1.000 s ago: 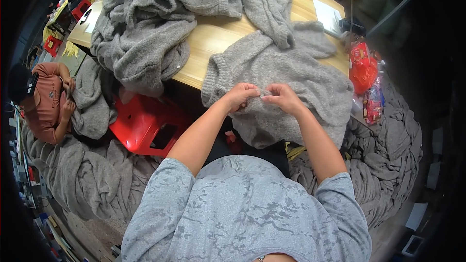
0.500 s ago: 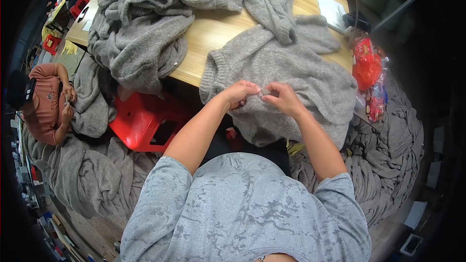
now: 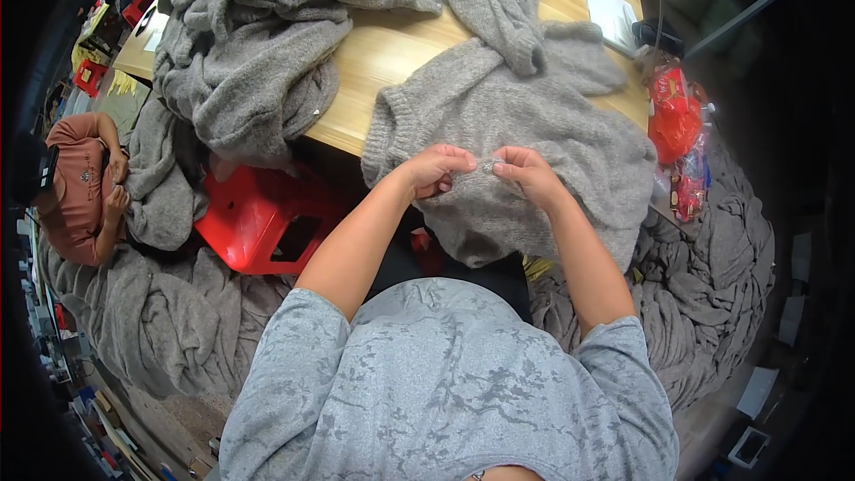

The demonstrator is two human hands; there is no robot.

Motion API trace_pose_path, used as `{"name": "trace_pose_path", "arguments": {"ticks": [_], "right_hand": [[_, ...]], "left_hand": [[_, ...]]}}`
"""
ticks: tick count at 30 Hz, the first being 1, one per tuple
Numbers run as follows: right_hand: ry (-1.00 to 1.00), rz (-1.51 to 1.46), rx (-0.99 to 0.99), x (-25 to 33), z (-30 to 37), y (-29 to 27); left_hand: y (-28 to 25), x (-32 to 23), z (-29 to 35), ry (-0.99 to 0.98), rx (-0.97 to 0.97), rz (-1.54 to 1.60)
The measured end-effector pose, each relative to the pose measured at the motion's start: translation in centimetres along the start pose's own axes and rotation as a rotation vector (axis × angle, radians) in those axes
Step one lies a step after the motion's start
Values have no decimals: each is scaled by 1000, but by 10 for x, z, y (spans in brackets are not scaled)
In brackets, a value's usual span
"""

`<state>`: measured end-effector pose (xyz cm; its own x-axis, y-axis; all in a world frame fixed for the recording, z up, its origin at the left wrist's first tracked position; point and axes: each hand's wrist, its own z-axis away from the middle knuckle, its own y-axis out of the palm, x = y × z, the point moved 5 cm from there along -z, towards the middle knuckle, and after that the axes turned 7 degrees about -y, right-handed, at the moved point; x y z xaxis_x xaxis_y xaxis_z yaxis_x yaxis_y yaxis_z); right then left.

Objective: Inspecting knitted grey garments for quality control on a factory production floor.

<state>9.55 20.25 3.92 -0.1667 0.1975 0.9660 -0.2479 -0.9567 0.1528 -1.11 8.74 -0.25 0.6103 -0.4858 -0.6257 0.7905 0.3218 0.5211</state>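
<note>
Left hand (image 3: pixel 436 171), centre of frame: thumb and finger together, clamped on a small pinch of sweater (image 3: pixel 552 129). Right hand (image 3: pixel 530 178), just beside it: fingertips likewise pinched on the knit, a small tuft showing between the two hands.

Sweater: one, grey, rumpled, at centre to right of centre; partly on the table (image 3: pixel 383 49), lower part hanging past the near edge; ribbed band at its left.

Pile (image 3: pixel 249 62): grey knits, upper left, on the table; one sleeve overlapping the sweater's top.

Paper (image 3: pixel 608 13): white, upper right.

Bag (image 3: pixel 674 125): red, right.

Stool (image 3: pixel 249 223): red, left of centre.

Co-worker (image 3: pixel 82 180): far left, seated beside grey knit (image 3: pixel 169 200).

Heaps (image 3: pixel 160 321): grey knit, lower left and right.
</note>
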Motion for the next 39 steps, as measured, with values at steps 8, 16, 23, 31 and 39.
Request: {"name": "trace_pose_path", "arguments": {"ticks": [8, 16, 23, 31, 39], "right_hand": [[-12, 49, -90, -2, -3, 4], [-598, 1084, -176, 47, 20, 37], [-442, 804, -241, 35, 14, 25], [-307, 639, -304, 25, 14, 18], [-366, 637, -369, 25, 14, 24]], "left_hand": [[0, -1, -1, 28, 3, 1], [1, -2, 2, 35, 19, 21], [4, -3, 1, 25, 58, 8], [4, -2, 2, 61, 23, 11], [6, -3, 4, 76, -137, -64]]}}
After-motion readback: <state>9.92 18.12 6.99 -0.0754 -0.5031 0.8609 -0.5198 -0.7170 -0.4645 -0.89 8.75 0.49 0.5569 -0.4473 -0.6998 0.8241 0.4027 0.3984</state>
